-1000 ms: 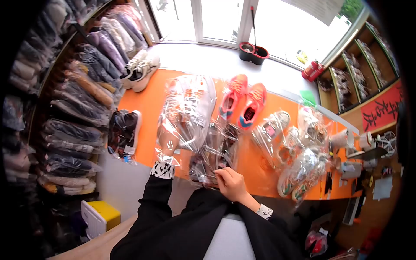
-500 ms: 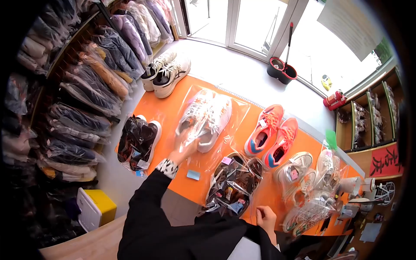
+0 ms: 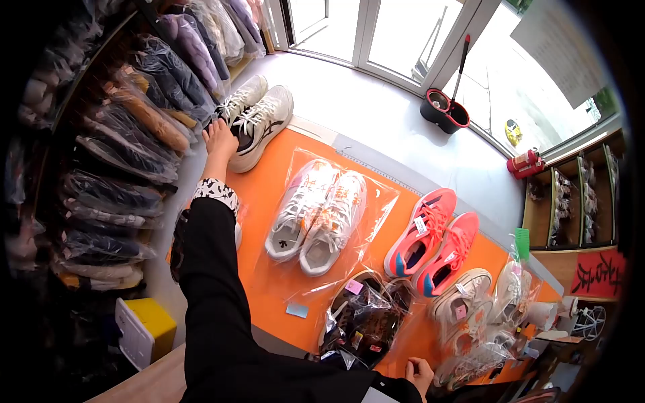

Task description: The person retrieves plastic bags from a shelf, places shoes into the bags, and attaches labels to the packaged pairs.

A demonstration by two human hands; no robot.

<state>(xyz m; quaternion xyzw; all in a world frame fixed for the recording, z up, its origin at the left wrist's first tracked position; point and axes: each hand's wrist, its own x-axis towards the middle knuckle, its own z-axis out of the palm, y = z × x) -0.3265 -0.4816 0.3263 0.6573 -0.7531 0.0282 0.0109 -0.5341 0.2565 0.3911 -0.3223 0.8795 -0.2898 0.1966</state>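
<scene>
My left hand (image 3: 220,140) reaches to the heel of the white-and-black sneakers (image 3: 261,122) at the upper left of the orange table (image 3: 269,180); its fingers touch the left shoe and a small tag there. The white sneakers with orange marks (image 3: 321,216) lie on a clear plastic bag in the middle. My right hand (image 3: 419,373) rests by the front edge, fingers curled, near the bagged dark shoes (image 3: 363,319); whether it holds anything is hidden. Pink-orange sneakers (image 3: 433,243) stand right of the middle.
Bagged pale shoes (image 3: 463,309) crowd the table's right end. A blue slip (image 3: 296,310) lies near the front edge. My left sleeve partly covers more dark shoes at the left. Bagged clothes (image 3: 127,168) hang at the left. A mop bucket (image 3: 445,111) stands by the glass doors.
My left hand has left the white sneakers in the middle and moved up and left to the white-and-black pair. The view has shifted slightly. My right hand stays near the front edge.
</scene>
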